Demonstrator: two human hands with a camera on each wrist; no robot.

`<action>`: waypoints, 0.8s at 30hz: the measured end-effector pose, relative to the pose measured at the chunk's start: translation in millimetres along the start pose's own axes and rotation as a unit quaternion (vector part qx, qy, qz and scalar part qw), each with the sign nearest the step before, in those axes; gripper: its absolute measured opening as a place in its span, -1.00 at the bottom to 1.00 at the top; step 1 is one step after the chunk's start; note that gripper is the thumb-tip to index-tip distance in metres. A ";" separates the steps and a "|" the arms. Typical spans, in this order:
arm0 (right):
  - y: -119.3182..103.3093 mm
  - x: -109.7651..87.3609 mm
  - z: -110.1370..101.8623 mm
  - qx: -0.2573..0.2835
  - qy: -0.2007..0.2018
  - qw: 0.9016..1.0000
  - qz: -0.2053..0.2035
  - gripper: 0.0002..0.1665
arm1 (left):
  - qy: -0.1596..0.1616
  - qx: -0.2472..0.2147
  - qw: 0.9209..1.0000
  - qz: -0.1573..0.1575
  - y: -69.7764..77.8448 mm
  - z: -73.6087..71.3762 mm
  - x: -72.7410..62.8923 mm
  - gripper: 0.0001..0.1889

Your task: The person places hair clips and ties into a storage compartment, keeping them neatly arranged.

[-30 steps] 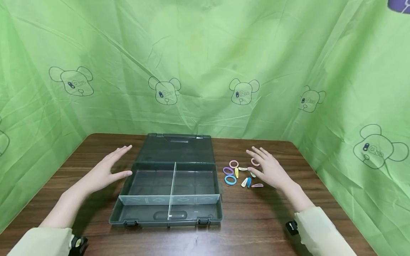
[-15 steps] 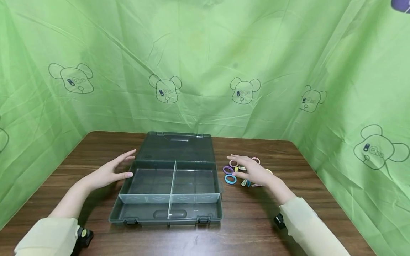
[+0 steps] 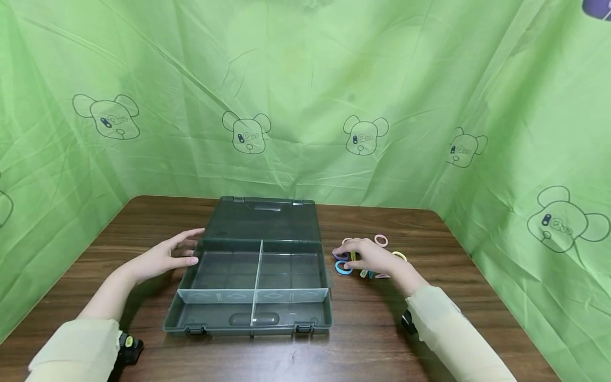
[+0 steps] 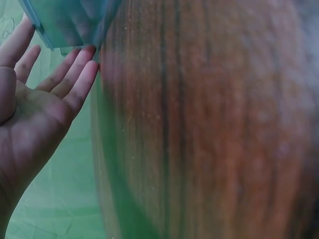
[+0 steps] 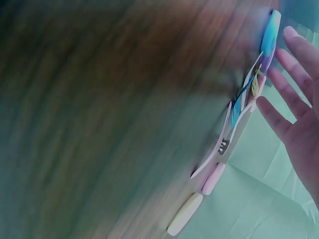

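My left hand (image 3: 159, 260) is at the left side of an open dark translucent compartment box (image 3: 224, 332). Its thumb reaches the rim, and its loosely bent fingers lie along the outer side wall. My right hand (image 3: 374, 257) hovers over a group of hair ties and snap hair clips to the right of the box. Its thumb and fingertips are nearest a blue hair tie (image 3: 338, 269) and a purple hair tie (image 3: 337, 257). In the right wrist view the fingers are spread, with nothing gripped. Several clips, including a pink hair clip (image 5: 214, 149), are partly hidden in the head view.
The box lid (image 3: 264, 220) lies back toward the far table edge. White dividers (image 3: 219, 296) split the tray into compartments. A pink hair tie (image 3: 381, 241) and a yellow hair tie (image 3: 400, 255) lie beyond the right hand. Green curtain (image 3: 305, 106) surrounds the wooden table (image 3: 286, 361).
My right hand has moved left and down over the hair ties, its fingers bending toward the blue and purple ones. My left hand has come in slightly to the box's side.
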State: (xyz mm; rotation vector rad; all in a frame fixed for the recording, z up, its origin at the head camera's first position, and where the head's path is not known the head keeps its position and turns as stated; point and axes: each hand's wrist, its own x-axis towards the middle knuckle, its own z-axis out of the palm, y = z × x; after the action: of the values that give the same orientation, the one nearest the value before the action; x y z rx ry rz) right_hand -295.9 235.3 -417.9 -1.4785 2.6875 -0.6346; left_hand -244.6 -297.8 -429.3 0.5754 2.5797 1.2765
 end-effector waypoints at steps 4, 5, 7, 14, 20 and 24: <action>3.0 4.7 3.6 -0.017 -0.009 1.000 -0.015 -0.61 | -0.007 0.014 1.000 -0.007 -2.7 -0.9 1.4 -0.33; 3.9 5.6 4.5 -0.027 -0.009 0.999 -0.020 -0.64 | -0.010 0.010 1.000 -0.008 -3.4 -1.3 1.8 -0.34; 5.4 7.3 6.3 -0.044 -0.009 0.999 -0.027 -0.69 | -0.016 0.000 1.000 -0.010 -4.7 -2.3 2.6 -0.34; 5.0 10.9 9.1 -0.068 -0.018 0.998 -0.004 -0.84 | -0.039 -0.029 0.999 -0.023 -5.9 -5.4 6.2 -0.33; 2.3 13.3 10.4 -0.080 -0.025 0.996 0.023 -0.93 | -0.043 -0.030 0.998 -0.024 -5.4 -6.0 8.7 -0.34; 1.4 13.2 9.6 -0.075 -0.026 0.996 0.027 -0.94 | -0.044 -0.032 0.998 -0.019 -3.4 -5.4 9.3 -0.34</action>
State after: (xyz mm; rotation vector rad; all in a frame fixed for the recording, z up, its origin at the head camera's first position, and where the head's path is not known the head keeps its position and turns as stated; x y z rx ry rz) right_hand -302.5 221.9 -424.8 -1.4247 2.7794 -0.3937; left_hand -255.8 -299.5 -428.8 0.5556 2.4572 1.2875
